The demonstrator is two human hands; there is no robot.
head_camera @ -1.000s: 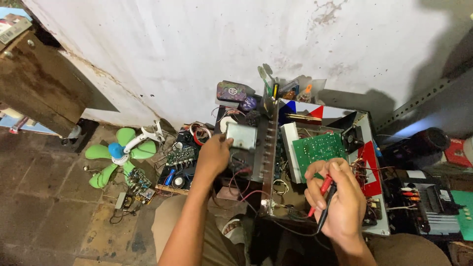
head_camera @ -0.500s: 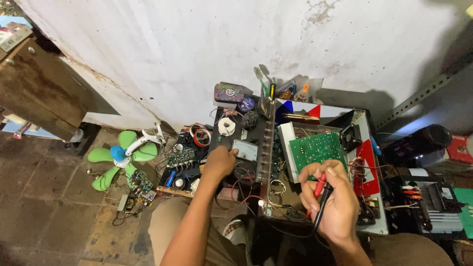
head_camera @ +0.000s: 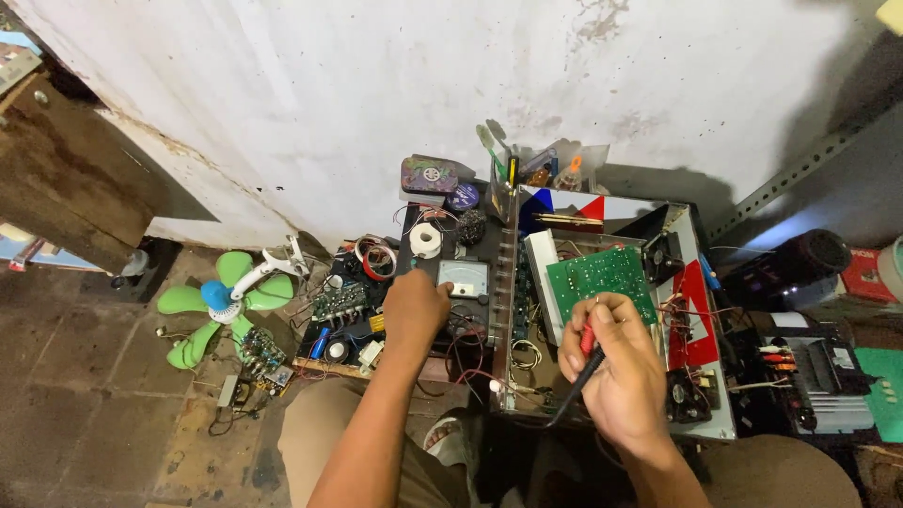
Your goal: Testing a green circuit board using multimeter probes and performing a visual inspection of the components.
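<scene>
Left hand (head_camera: 414, 309) has pulled back from the white block near the wall and now sits lower, fingers curled over the black body of the analogue meter (head_camera: 465, 278), just below its white dial. Looks like a loose grip on the meter's lower part or knob, but the hand hides what the fingertips touch, so cannot tell. Right hand (head_camera: 616, 372) has barely shifted: closed around two test probes, red probe (head_camera: 588, 339) and black probe (head_camera: 576, 386), pinched together between thumb and fingers, tips pointing down-left over the open chassis (head_camera: 701, 372). Black lead runs off toward the person's lap.

Green circuit board (head_camera: 602, 279) lies tilted in the chassis, just above the right hand, touching or nearly touching the knuckles. Meter stands between the chassis and a pile of loose boards (head_camera: 340, 310) on a wooden slab. Green fan (head_camera: 218, 303) lies on the floor well to the left. Solder reel (head_camera: 425, 239) sits above the meter, near the wall. Black radio unit (head_camera: 818, 372) far right.
</scene>
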